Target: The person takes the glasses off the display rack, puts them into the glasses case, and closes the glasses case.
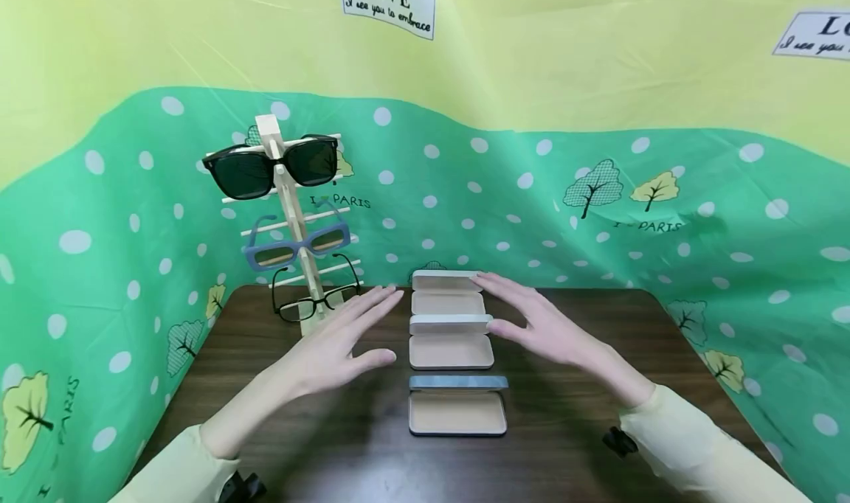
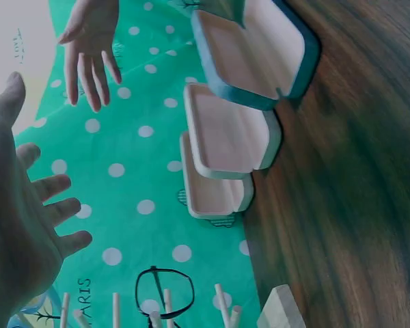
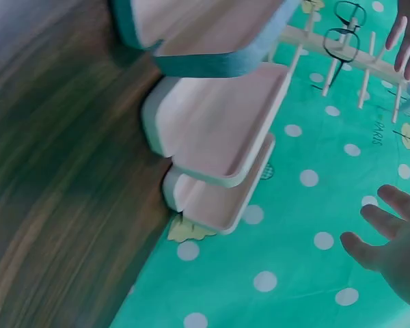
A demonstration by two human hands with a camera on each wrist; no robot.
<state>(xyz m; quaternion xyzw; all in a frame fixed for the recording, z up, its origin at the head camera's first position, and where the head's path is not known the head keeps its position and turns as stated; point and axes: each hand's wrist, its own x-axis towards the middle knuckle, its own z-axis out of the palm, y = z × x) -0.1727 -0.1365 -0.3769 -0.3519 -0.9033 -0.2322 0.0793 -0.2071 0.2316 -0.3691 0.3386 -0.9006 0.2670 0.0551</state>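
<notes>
Both hands hover over the table, fingers straight, holding nothing. In the head view my left hand (image 1: 335, 348) is between the glasses stand (image 1: 292, 204) and a column of three opened glasses cases. My right hand (image 1: 534, 318) is just right of the cases, its fingertips overlapping the edge of the farthest one. The nearest case (image 1: 458, 413) is blue outside; the middle case (image 1: 451, 351) and the far case (image 1: 448, 302) are pale. All three look bare inside. On the stand hang black sunglasses (image 1: 242, 175), blue-framed glasses (image 1: 275, 256) and thin black-framed glasses (image 1: 299, 310).
A dark wooden table (image 1: 564, 444) carries the stand at its back left and the cases down its middle. Behind and beside it hangs a green and yellow cloth (image 1: 465, 164) with white dots and printed trees. Pale wooden pegs (image 1: 332, 212) jut from the stand's post.
</notes>
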